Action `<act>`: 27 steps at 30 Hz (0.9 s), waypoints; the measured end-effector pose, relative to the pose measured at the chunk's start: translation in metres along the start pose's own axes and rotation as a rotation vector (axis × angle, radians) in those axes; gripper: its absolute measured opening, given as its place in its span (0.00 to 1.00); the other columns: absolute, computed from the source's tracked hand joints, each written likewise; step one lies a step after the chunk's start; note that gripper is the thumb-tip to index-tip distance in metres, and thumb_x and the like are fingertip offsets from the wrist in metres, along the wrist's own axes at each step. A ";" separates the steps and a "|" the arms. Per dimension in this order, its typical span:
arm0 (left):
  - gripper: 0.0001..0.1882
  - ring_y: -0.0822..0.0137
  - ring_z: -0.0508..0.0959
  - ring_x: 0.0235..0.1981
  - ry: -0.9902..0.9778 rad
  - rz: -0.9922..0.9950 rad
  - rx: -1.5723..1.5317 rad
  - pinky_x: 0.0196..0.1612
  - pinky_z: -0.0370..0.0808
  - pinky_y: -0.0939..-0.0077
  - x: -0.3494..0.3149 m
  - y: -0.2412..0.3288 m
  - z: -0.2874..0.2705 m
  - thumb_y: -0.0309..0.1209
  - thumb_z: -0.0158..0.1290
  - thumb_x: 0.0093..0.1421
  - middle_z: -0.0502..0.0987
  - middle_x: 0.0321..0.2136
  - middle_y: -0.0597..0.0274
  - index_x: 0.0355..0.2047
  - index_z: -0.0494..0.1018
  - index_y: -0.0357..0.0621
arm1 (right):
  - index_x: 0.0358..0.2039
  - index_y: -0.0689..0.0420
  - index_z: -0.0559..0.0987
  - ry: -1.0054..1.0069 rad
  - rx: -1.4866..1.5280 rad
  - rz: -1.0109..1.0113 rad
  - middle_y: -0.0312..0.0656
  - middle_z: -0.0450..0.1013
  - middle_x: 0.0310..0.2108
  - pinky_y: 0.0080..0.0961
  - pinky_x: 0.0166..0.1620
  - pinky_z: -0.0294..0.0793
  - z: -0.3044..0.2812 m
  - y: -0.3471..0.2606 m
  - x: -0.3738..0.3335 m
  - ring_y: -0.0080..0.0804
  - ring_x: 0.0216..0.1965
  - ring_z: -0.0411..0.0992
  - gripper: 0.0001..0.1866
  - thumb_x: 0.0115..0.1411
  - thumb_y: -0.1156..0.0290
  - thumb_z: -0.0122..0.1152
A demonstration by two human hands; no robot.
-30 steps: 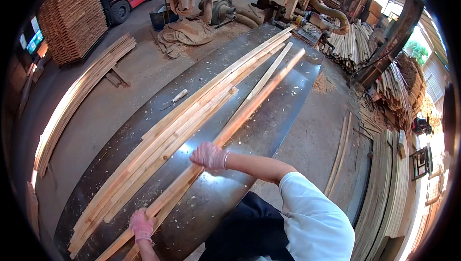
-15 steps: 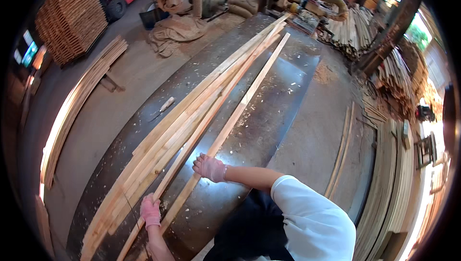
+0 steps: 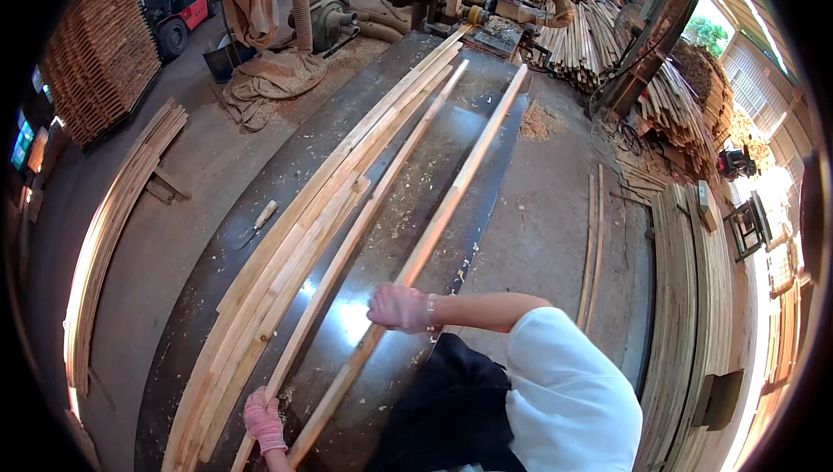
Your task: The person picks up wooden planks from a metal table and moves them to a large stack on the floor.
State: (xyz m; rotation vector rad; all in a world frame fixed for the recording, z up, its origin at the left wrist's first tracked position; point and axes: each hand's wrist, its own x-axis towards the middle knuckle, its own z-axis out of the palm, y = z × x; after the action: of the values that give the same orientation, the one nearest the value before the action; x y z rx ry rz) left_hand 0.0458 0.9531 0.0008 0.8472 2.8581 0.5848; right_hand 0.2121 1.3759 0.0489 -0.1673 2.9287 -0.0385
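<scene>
My right hand (image 3: 401, 307), in a pink glove, is closed around a long wooden strip (image 3: 455, 194) that slants across the dark worktable (image 3: 416, 246). Lower left, my gloved left hand (image 3: 264, 420) is wrapped round the near part of a second wooden strip (image 3: 347, 251), roughly parallel to the first. To the left of both lies a group of long pale strips (image 3: 252, 333), side by side and partly overlapping. A hand tool with a pale handle (image 3: 265, 214) rests on the table beyond that group's left edge.
Machinery with a hose (image 3: 486, 12) stands past the table's far end. A bundle of strips (image 3: 113, 229) is at the left, near a tall wood stack (image 3: 100, 55) and a red forklift (image 3: 186, 12). Stacked boards (image 3: 685, 298) and a post (image 3: 651, 47) are at the right.
My right hand has shifted its strip rightward, away from the others. The left hand's strip now lies apart from the group. The view has moved a little too.
</scene>
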 end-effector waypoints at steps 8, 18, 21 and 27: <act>0.20 0.48 0.76 0.44 -0.110 -0.121 0.057 0.50 0.72 0.57 0.046 0.068 0.011 0.28 0.64 0.46 0.78 0.40 0.49 0.42 0.77 0.41 | 0.28 0.47 0.79 0.101 0.021 -0.035 0.34 0.75 0.32 0.29 0.42 0.75 0.029 0.027 0.033 0.31 0.40 0.75 0.04 0.51 0.70 0.58; 0.29 0.44 0.76 0.35 -0.639 0.174 0.026 0.41 0.73 0.52 -0.081 0.079 -0.013 0.50 0.64 0.51 0.77 0.34 0.42 0.43 0.76 0.41 | 0.28 0.50 0.79 -0.034 0.139 -0.091 0.36 0.76 0.28 0.37 0.33 0.78 0.025 0.055 -0.030 0.38 0.34 0.78 0.04 0.54 0.66 0.58; 0.17 0.47 0.77 0.30 -0.280 -0.121 -0.135 0.35 0.74 0.57 -0.089 0.045 0.010 0.39 0.59 0.57 0.77 0.29 0.47 0.40 0.76 0.37 | 0.25 0.49 0.79 0.221 0.144 -0.155 0.37 0.75 0.26 0.36 0.33 0.77 0.014 0.067 0.012 0.39 0.33 0.77 0.03 0.51 0.68 0.57; 0.09 0.53 0.77 0.31 -0.243 -0.026 0.118 0.34 0.75 0.61 -0.109 0.056 0.064 0.29 0.54 0.61 0.77 0.31 0.48 0.37 0.77 0.35 | 0.31 0.48 0.79 0.037 0.107 -0.041 0.38 0.74 0.31 0.35 0.42 0.76 0.034 0.080 -0.047 0.37 0.38 0.76 0.05 0.55 0.68 0.55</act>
State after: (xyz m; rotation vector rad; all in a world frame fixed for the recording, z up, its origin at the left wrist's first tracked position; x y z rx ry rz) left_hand 0.1787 0.9582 -0.0370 0.8335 2.6977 0.2893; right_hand 0.2563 1.4607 0.0226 -0.2117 2.9505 -0.2056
